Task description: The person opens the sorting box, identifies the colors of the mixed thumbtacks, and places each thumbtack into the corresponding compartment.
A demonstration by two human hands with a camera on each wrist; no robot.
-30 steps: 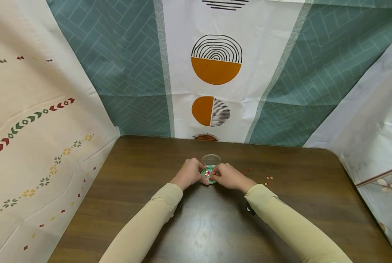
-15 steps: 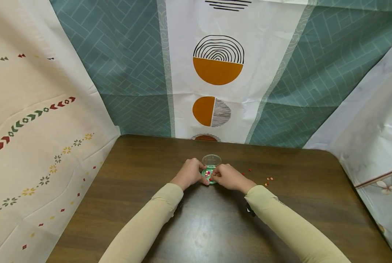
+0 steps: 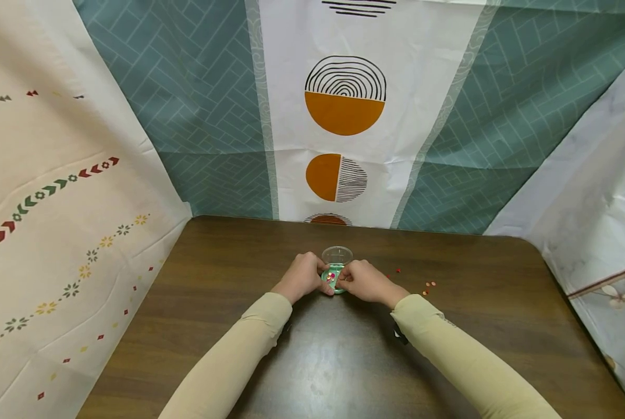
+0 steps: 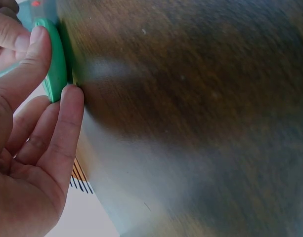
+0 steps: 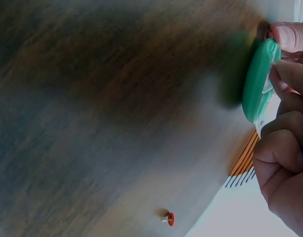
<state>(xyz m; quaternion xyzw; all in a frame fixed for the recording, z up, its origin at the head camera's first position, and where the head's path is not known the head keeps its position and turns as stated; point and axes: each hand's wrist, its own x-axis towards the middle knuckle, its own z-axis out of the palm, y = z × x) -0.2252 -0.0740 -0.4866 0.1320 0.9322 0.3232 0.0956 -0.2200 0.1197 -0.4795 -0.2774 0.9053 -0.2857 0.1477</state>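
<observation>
Grips the green case (image 4: 56,69) between the thumb and fingers of the left hand (image 3: 303,274), probably to stop so small a container sliding on the table (image 3: 228,262), with the transparent lid (image 3: 337,254) folded back on the far side, likely for free access to the small bright pieces (image 3: 331,276) inside. Bends the fingers of the right hand (image 3: 364,280) narrowly together over the opposite side; cannot tell about any piece pinched there. Has a red-topped tack (image 5: 171,218) lying loose to the right, presumably within easy reach.
</observation>
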